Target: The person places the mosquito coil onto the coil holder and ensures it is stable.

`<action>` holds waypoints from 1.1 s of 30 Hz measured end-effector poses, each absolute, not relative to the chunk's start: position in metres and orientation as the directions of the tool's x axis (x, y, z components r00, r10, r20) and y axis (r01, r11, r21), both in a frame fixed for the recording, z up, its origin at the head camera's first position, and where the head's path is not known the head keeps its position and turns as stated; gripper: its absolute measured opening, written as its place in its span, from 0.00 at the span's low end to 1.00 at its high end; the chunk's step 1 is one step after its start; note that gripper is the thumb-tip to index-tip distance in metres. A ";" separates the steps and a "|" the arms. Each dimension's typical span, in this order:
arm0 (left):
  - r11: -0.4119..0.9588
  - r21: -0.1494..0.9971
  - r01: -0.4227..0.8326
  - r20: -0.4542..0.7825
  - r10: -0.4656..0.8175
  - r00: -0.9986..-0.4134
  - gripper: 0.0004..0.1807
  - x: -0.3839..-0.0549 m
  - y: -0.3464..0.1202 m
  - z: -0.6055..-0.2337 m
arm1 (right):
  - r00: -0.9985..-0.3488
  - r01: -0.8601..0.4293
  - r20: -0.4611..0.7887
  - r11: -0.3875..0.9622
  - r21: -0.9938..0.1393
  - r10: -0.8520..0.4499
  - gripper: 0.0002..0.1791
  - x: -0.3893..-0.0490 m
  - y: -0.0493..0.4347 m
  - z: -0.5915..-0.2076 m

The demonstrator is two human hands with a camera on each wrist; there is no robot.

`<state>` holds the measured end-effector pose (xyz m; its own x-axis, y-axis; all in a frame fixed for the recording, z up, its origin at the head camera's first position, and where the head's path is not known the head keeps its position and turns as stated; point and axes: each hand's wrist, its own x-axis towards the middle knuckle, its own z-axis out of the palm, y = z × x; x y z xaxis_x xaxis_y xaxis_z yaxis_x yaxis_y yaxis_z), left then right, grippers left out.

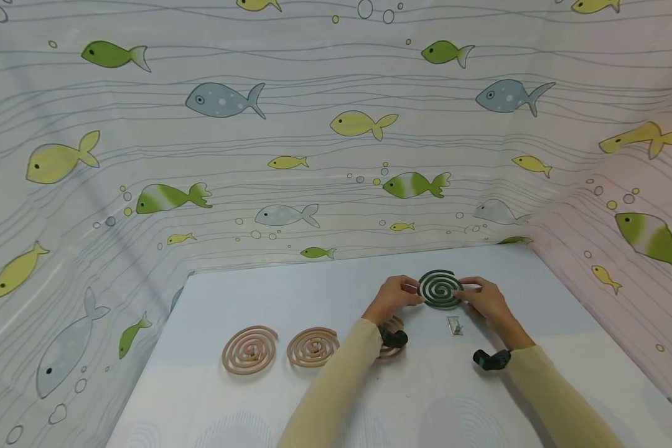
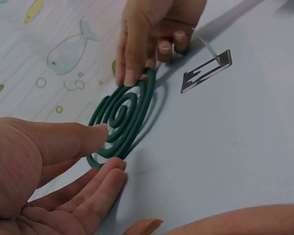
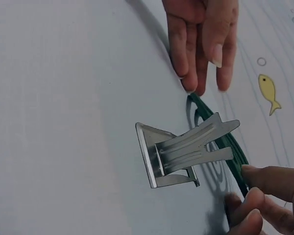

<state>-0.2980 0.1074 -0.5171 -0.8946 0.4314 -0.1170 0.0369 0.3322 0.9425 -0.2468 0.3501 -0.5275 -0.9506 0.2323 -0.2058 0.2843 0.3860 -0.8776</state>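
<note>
A dark green mosquito coil (image 1: 440, 289) is between my two hands. My right hand (image 1: 487, 302) pinches its right side, the thumb (image 3: 267, 178) on top and fingers curled beneath. At the opposite edge is my left hand (image 1: 394, 298). In the right wrist view its fingertips (image 3: 190, 84) are right at the rim, fingers mostly straight and thumb apart; in the left wrist view that thumb (image 2: 95, 138) overlaps the coil. A small metal coil stand (image 3: 186, 152), its forked prong bent up, lies on the table just in front of the coil.
Two brown mosquito coils, one far left (image 1: 250, 350) and one beside it (image 1: 313, 347), lie on the white table (image 1: 213, 298). A third brown coil (image 1: 393, 353) is partly hidden by my left forearm. Fish-patterned curtains (image 1: 325, 186) border the table at the back and sides.
</note>
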 end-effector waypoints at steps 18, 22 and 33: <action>0.192 0.981 -0.027 -0.115 0.462 -0.880 0.20 -0.297 0.108 -0.516 | -0.954 0.270 -0.237 0.182 -0.946 0.183 0.39 -0.235 0.360 -0.524; 0.159 0.987 -0.028 -0.100 0.463 -0.881 0.18 -0.295 0.108 -0.515 | -0.968 0.233 -0.212 0.165 -0.958 0.138 0.40 -0.231 0.361 -0.523; 0.067 0.996 -0.054 -0.080 0.506 -0.859 0.17 -0.286 0.108 -0.509 | -0.989 0.140 -0.125 0.210 -0.968 0.082 0.38 -0.214 0.362 -0.519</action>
